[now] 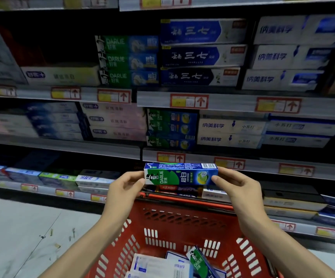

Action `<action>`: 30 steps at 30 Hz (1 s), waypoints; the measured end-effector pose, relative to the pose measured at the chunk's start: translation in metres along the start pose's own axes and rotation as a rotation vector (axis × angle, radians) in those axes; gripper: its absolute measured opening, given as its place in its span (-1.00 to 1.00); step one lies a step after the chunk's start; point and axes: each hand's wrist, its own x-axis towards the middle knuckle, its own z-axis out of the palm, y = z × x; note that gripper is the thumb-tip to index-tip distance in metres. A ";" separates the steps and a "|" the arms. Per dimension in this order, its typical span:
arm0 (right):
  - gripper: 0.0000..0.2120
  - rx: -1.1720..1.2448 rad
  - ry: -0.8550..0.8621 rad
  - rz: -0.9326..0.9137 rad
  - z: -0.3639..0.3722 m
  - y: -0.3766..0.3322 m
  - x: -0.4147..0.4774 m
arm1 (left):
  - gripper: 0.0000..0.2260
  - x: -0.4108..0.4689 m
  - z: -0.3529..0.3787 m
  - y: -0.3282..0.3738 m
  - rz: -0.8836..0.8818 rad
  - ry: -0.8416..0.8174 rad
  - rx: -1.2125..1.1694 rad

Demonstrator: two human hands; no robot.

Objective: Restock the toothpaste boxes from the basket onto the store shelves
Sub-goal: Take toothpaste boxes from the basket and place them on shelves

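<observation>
Both forearms rise from the bottom of the view and converge over the red basket (184,217). The left hand (125,189) pinches the left end of a toothpaste box (180,174), thumb on the front face and fingers curled behind. The right hand (236,187) grips the right end the same way. The box lies level and lengthways between them, in the air above the basket's far rim. Its front reads "DARLIE" on a green field beside a figure in a top hat, followed by Chinese characters on blue and a lemon picture. The top face carries fine print and a barcode. It is a slim, glossy rectangular carton. At 12 o'clock from it, on the middle shelf, stands a matching Darlie stack (170,129), and at 11 o'clock, one shelf higher, an upper Darlie stack (128,61) in green and blue. At 1 o'clock sit blue cartons (200,53) lettered "三七", and at 2 o'clock white cartons (283,55) marked "纳美科学". Red-framed price tags (189,101) with yellow patches and upward arrows line the grey shelf edges (232,104). The basket is red plastic with slotted walls. At 6 o'clock inside it lie a tilted Darlie carton (199,261) and a white box (158,265) reading "纳美科学". Pale floor (22,227) shows at 8 o'clock.
</observation>
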 end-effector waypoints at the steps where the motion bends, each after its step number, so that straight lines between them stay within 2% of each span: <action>1: -0.78 -0.012 0.004 -0.009 0.001 0.000 0.003 | -0.80 0.002 -0.001 0.001 0.003 0.001 0.030; 9: -0.77 -0.107 0.092 -0.025 0.029 0.004 0.026 | -0.62 0.031 -0.001 0.020 0.003 -0.009 0.070; 17: -0.75 -0.157 0.238 -0.098 0.077 0.000 0.076 | -0.63 0.096 0.010 0.040 0.078 0.088 -0.021; 20: -0.75 -0.150 0.231 -0.110 0.087 0.000 0.100 | -0.66 0.119 0.015 0.042 0.068 0.099 -0.074; 23: -0.67 -0.206 0.195 -0.099 0.094 -0.001 0.123 | -0.68 0.139 0.023 0.043 0.074 0.113 -0.122; 26: -0.84 -0.250 0.155 -0.077 0.099 -0.004 0.140 | -0.71 0.155 0.028 0.042 0.098 0.132 -0.114; 30: -0.84 -0.278 0.127 -0.068 0.100 -0.008 0.151 | -0.64 0.170 0.029 0.043 0.147 0.127 -0.050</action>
